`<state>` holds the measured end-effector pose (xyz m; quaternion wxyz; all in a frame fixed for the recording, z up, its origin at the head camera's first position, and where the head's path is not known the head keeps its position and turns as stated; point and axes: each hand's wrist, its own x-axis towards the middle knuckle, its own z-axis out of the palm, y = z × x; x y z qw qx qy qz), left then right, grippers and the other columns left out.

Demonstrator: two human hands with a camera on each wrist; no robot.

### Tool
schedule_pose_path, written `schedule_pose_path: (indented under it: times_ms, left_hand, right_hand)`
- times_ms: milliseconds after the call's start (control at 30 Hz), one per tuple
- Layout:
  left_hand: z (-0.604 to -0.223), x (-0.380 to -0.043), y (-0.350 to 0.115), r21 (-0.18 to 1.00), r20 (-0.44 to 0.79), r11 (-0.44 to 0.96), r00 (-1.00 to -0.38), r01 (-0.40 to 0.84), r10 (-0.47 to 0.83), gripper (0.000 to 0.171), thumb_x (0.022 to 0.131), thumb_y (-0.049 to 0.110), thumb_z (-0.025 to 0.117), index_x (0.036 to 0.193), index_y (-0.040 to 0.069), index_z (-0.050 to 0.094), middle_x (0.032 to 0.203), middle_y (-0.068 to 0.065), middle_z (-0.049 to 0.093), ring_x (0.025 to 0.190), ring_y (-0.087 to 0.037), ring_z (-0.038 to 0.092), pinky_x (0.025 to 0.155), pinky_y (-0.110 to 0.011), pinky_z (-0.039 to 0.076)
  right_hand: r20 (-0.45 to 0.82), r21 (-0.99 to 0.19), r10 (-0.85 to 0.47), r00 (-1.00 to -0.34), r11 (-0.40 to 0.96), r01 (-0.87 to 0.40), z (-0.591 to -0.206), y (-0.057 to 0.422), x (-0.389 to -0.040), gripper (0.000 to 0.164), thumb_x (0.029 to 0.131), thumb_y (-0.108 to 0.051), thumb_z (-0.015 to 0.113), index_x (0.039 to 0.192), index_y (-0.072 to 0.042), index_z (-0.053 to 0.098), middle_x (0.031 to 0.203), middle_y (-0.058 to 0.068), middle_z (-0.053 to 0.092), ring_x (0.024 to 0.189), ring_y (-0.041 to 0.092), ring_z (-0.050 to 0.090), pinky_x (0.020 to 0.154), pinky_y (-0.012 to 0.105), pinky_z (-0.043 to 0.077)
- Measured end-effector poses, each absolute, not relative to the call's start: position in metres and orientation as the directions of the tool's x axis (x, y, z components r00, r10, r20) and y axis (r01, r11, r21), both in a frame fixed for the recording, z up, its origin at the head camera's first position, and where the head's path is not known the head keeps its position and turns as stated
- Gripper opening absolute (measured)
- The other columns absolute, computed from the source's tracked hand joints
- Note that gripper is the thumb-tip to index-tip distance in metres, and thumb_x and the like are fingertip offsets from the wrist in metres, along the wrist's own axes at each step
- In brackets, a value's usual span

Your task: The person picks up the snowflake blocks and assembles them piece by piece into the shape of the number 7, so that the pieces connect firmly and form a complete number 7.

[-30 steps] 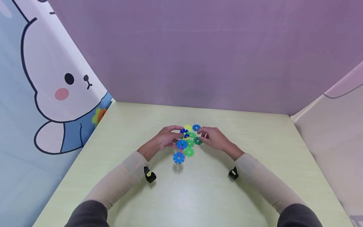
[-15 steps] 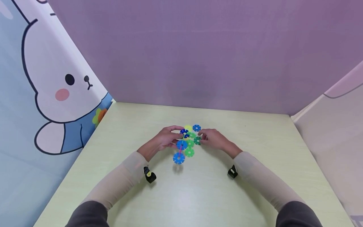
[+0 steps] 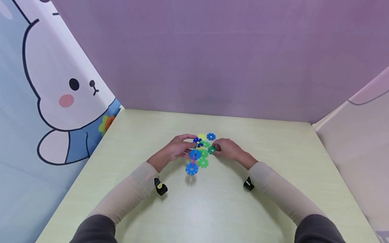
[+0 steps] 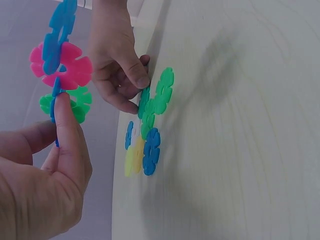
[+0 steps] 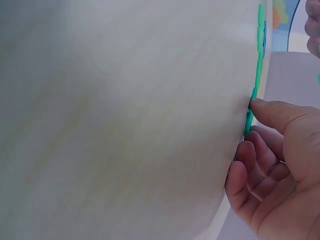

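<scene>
In the head view my left hand (image 3: 180,147) pinches a chain of joined plastic snowflake discs (image 3: 195,155) above the table. The left wrist view shows blue discs, a pink disc (image 4: 76,66) and a green disc (image 4: 81,102) slotted together, with the thumb and fingers at the chain's lower end. My right hand (image 3: 229,149) pinches a dark green snowflake disc (image 3: 211,150) at table level, thumb at one edge and a fingertip at the other. In the right wrist view this dark green disc (image 4: 143,103) appears edge-on; its remaining fingers are curled.
Several loose discs lie close by on the pale table (image 3: 200,209): light green discs (image 3: 203,163), a blue disc (image 3: 211,136) and a yellow disc (image 3: 201,136). A purple backdrop (image 3: 212,67) rises behind the table, and a rabbit-print cloth (image 3: 70,111) hangs at the left.
My right hand has come down slightly and its thumb and fingers have closed onto the dark green disc. The left hand and its chain stay nearly still.
</scene>
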<state>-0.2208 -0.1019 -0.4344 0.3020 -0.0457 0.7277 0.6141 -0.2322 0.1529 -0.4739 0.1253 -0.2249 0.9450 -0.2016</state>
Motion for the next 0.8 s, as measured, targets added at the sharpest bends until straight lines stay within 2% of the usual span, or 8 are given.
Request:
schedule_pose_path:
  times_ms: [333,567,800]
  left_hand:
    - [-0.437,-0.221,-0.102,0.872,-0.486,0.232,-0.817,-0.431,0.31,0.036,0.1,0.02,0.067,0.136,0.023,0.063,0.121,-0.013,0.071,0.075,-0.016,0.072,0.07,-0.031,0.062]
    - [-0.436,-0.22,-0.102,0.872,-0.487,0.23,-0.82,-0.433,0.302,0.036,0.099,0.02,0.067,0.135,0.024,0.064,0.12,-0.011,0.071,0.077,-0.017,0.072,0.067,-0.029,0.062]
    - [-0.435,-0.22,-0.103,0.87,-0.49,0.225,-0.817,-0.438,0.305,0.036,0.099,0.021,0.068,0.135,0.025,0.064,0.119,-0.01,0.072,0.078,-0.017,0.072,0.067,-0.028,0.061]
  right_hand:
    - [-0.156,-0.454,-0.445,-0.882,0.825,-0.336,-0.476,0.154,-0.233,0.038,0.09,-0.023,0.078,0.122,-0.004,0.067,0.092,0.002,0.064,0.083,0.016,0.055,0.076,0.03,0.051]
    - [-0.134,-0.524,-0.442,-0.887,0.791,-0.315,-0.473,0.159,-0.231,0.024,0.091,-0.018,0.077,0.104,-0.007,0.061,0.094,0.005,0.067,0.085,0.017,0.061,0.079,0.032,0.055]
    - [-0.098,-0.576,-0.476,-0.874,0.743,-0.34,-0.466,0.165,-0.23,0.016,0.096,-0.015,0.07,0.108,-0.005,0.065,0.097,0.006,0.072,0.087,0.014,0.065,0.078,0.028,0.056]
